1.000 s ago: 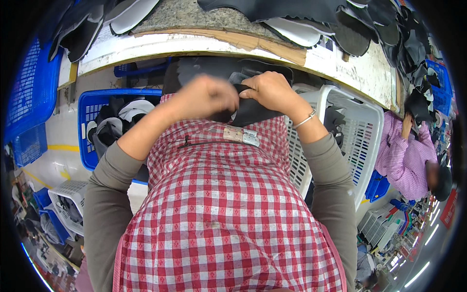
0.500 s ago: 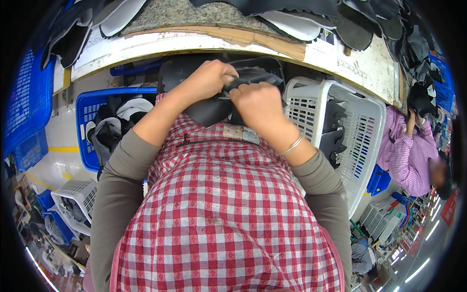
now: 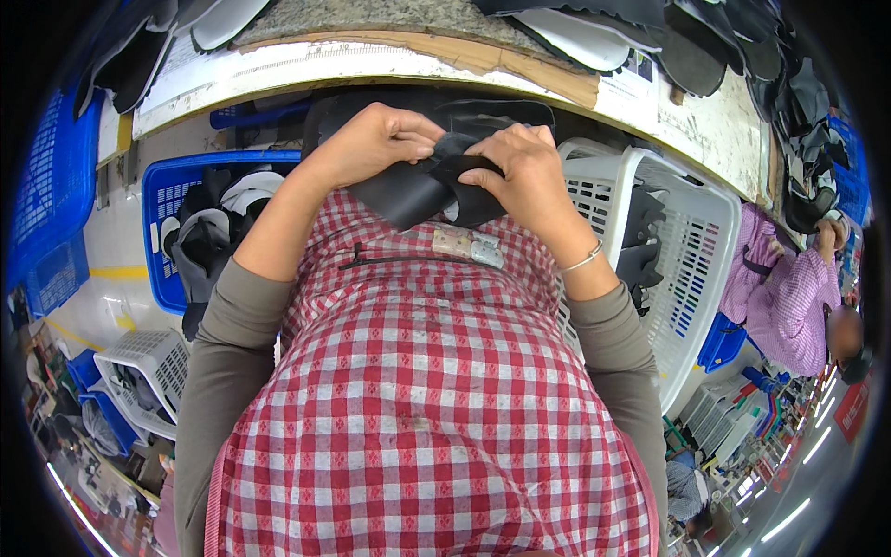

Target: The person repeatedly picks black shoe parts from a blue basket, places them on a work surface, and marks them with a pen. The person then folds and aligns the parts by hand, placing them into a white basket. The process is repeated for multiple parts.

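Observation:
Between my two hands is a black, leather-like shoe upper piece (image 3: 406, 193), held over my lap just below the table edge. My left hand (image 3: 385, 144) pinches its upper left part, thumb and fingers pressed together. My right hand (image 3: 520, 172) grips the folded right part, with the thumb on the near side. A pale patch of its underside shows between the folds. Behind my hands lie more dark pieces and a sheet of clear film (image 3: 492, 113), partly hidden by my fingers.
The worktable (image 3: 371, 67) carries stacked black and white pieces (image 3: 575, 42). On my left stands a blue basket (image 3: 167, 288) of cut pieces; on my right, white baskets (image 3: 682, 297) with dark pieces. A co-worker in a pink checked sleeve (image 3: 789, 306) handles dark pieces at far right.
My hands have turned and opened the black piece, so more of its smooth face and pale underside shows. The right hand has shifted slightly right, its thumb now visible.

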Demonstrator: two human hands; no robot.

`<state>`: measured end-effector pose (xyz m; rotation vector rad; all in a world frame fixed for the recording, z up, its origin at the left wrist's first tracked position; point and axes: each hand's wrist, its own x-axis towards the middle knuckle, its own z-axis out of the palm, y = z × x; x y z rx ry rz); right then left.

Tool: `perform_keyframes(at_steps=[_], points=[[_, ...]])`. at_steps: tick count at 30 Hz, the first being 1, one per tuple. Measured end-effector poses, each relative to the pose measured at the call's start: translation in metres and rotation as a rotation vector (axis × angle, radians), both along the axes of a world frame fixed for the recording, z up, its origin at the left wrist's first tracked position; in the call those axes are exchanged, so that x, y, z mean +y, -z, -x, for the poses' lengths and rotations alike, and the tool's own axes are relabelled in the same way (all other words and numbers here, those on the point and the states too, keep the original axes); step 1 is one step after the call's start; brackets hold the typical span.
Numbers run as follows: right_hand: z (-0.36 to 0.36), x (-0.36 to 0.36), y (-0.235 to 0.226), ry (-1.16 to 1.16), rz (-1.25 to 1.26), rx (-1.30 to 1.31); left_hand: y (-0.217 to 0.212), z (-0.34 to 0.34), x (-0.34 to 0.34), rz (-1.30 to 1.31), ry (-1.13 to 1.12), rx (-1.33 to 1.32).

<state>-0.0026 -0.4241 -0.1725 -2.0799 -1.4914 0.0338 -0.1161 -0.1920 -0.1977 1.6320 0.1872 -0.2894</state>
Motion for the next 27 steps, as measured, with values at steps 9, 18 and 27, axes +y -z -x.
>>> perform_keyframes(at_steps=[9, 18, 27], points=[[-0.003, 0.002, 0.003, 0.102, 0.057, 0.200, 0.008, 0.002, -0.013, -0.008, -0.059, -0.015], [-0.004, 0.006, 0.001, 0.144, 0.109, 0.236, 0.009, 0.004, -0.013, 0.052, -0.086, 0.015], [-0.001, 0.006, 0.005, 0.143, 0.124, 0.185, 0.003, 0.005, -0.016, 0.133, -0.090, 0.072]])
